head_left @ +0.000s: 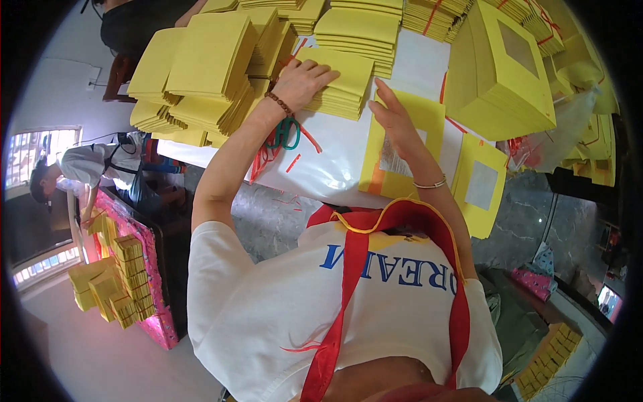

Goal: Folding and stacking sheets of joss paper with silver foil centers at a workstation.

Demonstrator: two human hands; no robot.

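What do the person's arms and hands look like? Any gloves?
No gloves! The left hand has a brown beaded bracelet at its wrist, and the right hand has a thin, shiny bangle. The white sleeves are short, so both forearms are bare.

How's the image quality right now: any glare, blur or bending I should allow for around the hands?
Head view: glare whitens a patch of the white tabletop; the window at far left looks washed out; both the left hand and right hand look fairly sharp; fisheye bending and darkness grow toward the rim.
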